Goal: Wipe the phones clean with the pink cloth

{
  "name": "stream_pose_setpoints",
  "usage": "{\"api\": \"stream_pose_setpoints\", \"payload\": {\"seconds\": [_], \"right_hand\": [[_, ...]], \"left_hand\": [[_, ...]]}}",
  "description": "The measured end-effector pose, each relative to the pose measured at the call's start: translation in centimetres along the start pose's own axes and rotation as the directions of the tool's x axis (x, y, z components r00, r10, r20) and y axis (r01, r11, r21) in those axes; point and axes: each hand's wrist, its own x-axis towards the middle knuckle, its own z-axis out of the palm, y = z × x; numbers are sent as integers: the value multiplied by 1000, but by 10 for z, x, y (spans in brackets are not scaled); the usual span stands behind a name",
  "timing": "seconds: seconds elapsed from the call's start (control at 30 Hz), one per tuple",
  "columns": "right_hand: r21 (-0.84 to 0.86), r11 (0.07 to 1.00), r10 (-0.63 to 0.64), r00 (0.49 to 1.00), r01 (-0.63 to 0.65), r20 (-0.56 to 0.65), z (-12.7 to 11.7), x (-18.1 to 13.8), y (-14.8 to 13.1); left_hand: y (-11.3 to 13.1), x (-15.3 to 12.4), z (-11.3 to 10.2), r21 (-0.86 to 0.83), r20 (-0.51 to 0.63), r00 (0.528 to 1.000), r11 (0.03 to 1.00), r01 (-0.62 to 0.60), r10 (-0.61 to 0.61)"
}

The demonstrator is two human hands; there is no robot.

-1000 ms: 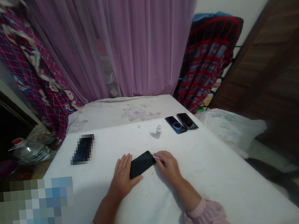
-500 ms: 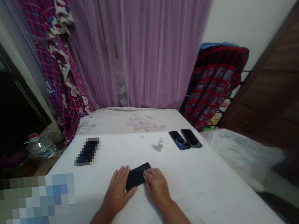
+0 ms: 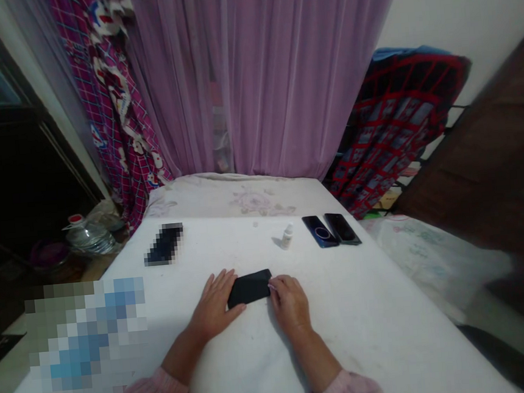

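A black phone (image 3: 250, 287) lies flat on the white table (image 3: 373, 309). My left hand (image 3: 215, 303) rests beside its left end, fingers stretched out and flat, thumb against the phone's near edge. My right hand (image 3: 289, 300) is at the phone's right end with its fingers curled together and the fingertips pressed on the phone's edge. What the fingers pinch, if anything, is too small to make out.
A small white dropper bottle (image 3: 286, 237) stands behind the phone. Two dark phones (image 3: 331, 229) lie side by side at the back right. A blurred dark object (image 3: 164, 244) lies at the back left. Purple curtains hang behind; a water jug (image 3: 87, 237) sits on the floor at left.
My right hand slid left along the phone and then back to its right end. The phone has turned a little flatter across the view. The camera has tilted and shifted.
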Motion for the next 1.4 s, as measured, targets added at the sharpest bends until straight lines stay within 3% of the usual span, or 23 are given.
{"api": "stream_pose_setpoints", "payload": {"seconds": [0.2, 0.43, 0.6, 0.83, 0.97, 1.17, 1.4], "right_hand": [[66, 992, -113, 993, 111, 34, 5, -6, -26], [-1, 999, 54, 999, -54, -11, -7, -6, 5], [-42, 996, 82, 995, -85, -52, -2, 1, 18], [-9, 999, -34, 999, 34, 2, 18, 10, -7], [-18, 1000, -6, 1000, 6, -16, 19, 16, -1], [-86, 992, 82, 990, -92, -113, 17, 28, 26], [-29, 999, -37, 993, 34, -109, 38, 35, 4]], "left_hand": [[2, 4, -3, 24, 40, 999, 999, -25, 24], [9, 28, -10, 2, 135, 990, 1000, -28, 27], [12, 39, -4, 49, 92, 996, 999, -15, 11], [12, 38, 10, 113, -30, 999, 994, -15, 19], [14, 40, 14, 133, -88, 996, 991, 4, 8], [12, 55, 11, 146, -28, 999, 989, 24, -20], [-4, 67, 14, 145, -38, 998, 988, -53, 59]]}}
